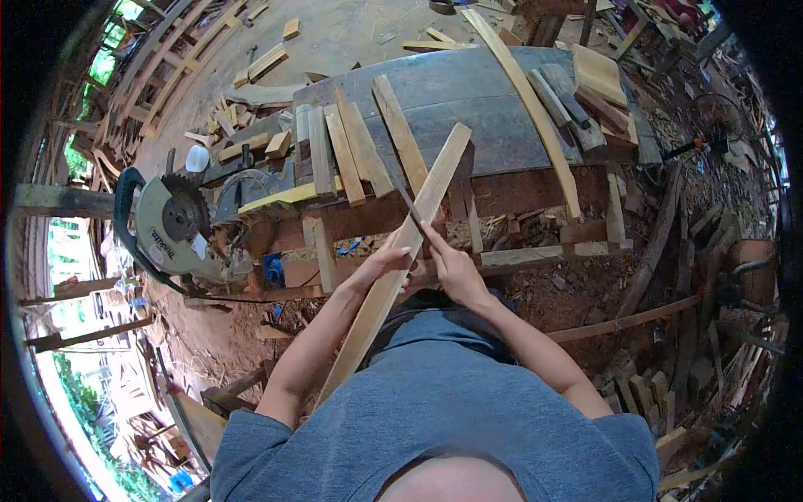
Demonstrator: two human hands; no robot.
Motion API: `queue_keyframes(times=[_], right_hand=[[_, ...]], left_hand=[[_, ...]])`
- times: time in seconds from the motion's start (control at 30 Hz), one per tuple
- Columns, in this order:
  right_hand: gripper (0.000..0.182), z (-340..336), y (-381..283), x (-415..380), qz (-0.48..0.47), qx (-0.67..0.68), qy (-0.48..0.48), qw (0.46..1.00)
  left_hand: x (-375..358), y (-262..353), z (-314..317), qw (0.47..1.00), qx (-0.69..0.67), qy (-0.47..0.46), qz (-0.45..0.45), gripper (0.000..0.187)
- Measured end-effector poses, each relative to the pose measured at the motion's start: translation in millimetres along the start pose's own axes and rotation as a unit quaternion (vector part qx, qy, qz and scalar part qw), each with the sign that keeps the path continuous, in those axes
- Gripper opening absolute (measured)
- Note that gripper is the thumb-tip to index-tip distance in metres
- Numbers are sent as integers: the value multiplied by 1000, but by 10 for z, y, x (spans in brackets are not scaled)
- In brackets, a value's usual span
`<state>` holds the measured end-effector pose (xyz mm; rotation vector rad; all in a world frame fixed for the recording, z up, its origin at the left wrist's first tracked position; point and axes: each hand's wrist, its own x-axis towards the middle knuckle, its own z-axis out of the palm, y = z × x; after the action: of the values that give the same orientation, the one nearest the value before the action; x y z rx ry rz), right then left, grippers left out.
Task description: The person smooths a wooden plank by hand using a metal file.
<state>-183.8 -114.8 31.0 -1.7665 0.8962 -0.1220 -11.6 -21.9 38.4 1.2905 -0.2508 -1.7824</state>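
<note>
The wooden slat's (401,259) lower end is hidden behind the person's shirt (435,418).

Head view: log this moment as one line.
left hand: grips wooden slat | right hand: holds dark thin tool against slat | circular saw: left, on bench | workbench: loose planks
</note>
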Motion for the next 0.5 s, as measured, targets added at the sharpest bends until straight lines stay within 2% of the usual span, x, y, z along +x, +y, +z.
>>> queue_keyframes(times=[0.03, 0.1, 0.13, 0.2, 0.23, 0.3, 0.33, 0.4, 0.43, 0.5], right_hand=[[47, 12, 90, 71, -31, 1, 25, 999], [45, 34, 325, 500, -108, 32, 103, 988], [43, -86, 201, 640, -25, 22, 90, 995], [44, -234, -51, 728, 65, -46, 55, 995], [44, -181, 19, 710, 62, -45, 61, 995], [46, 48, 269, 495, -88, -9, 118, 989], [46, -1, 101, 222, -17, -17, 54, 998], [49, 38, 55, -87, -26, 4, 36, 999], [49, 58, 118, -59, -20, 4, 34, 999], [49, 54, 308, 236, -129, 19, 124, 984]], left_hand=[[-74, 35, 85, 998, -46, 13, -29, 53], [-56, 19, 64, 997, -49, 5, -51, 54], [-45, 27, 46, 997, -52, 0, -63, 54], [1, -52, -57, 998, -39, -6, -55, 54], [-7, -33, -78, 997, -32, -4, -70, 54], [24, -5, -113, 991, -60, -2, -116, 59], [-3, 39, -77, 992, -63, 0, -110, 59], [-89, 73, 57, 1000, 11, -7, -20, 64], [-84, 32, 57, 1000, 8, -8, -27, 64], [-31, 6, 45, 1000, 23, 1, 3, 73]])
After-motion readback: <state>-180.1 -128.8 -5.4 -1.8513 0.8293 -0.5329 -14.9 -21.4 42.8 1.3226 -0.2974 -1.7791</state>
